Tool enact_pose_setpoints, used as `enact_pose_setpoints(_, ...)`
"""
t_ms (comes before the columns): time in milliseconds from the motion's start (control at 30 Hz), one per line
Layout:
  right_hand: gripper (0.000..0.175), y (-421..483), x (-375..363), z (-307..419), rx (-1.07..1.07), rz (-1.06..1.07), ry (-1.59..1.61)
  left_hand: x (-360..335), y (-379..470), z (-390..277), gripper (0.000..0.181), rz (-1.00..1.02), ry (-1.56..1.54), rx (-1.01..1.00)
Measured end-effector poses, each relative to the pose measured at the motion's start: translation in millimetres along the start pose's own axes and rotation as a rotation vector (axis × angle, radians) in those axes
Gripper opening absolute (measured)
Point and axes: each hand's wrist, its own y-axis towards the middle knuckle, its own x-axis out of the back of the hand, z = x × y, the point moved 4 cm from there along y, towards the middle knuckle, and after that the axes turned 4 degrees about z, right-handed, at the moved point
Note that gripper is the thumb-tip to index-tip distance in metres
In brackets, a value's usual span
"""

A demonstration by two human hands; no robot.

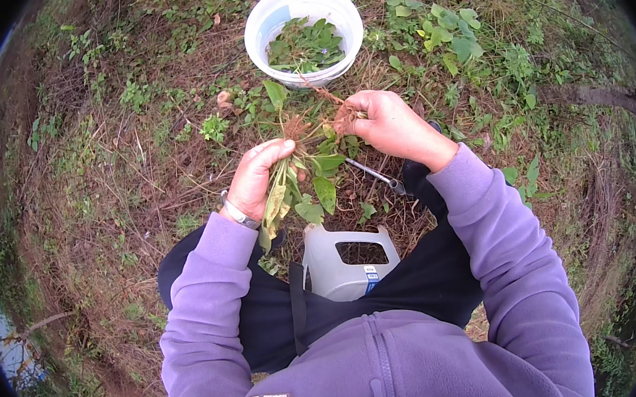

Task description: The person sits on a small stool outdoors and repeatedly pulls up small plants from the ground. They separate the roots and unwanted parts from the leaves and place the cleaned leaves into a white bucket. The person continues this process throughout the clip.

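In my left hand (258, 172) is a leafy plant (283, 187), gripped just below its brown root clump (295, 126). Its green and yellowing leaves hang down past my fingers. My right hand (388, 123) pinches a tangle of brown roots (343, 118), and one thicker root sticks out towards the bucket. Whether the two root bunches are joined cannot be seen. Beyond my hands stands a white plastic bucket (258, 46) with uprooted green plants (309, 44) and a small purple flower inside. A metal-handled tool (373, 173) lies on the ground below my right hand.
I sit on a pale plastic stool (323, 255) between my knees, with a black strap (299, 309) beside it. Bare soil with roots (406, 218) lies in front of it. Broad-leaved plants (454, 33) grow right of the bucket. A branch (589, 95) reaches in at the far right.
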Motion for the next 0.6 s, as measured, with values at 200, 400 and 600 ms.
enact_pose_setpoints(200, 0.018, 0.4, 5.0, -1.6, 0.125, -0.092, -0.217, -5.6, 1.3, 2.8, 0.012, 0.039, 0.077, 0.014)
enact_pose_setpoints(400, 0.019, -3.6, 10.5, -2.1, 0.095, -0.172, -0.324, -7.0, 0.8, 2.6, 0.015, 0.044, 0.083, -0.014)
enact_pose_setpoints(600, 0.016, -1.6, 36.7, -7.2, 0.085, -0.406, -0.150, 4.3, -1.8, -3.4, 0.013, -0.010, 0.034, -0.031)
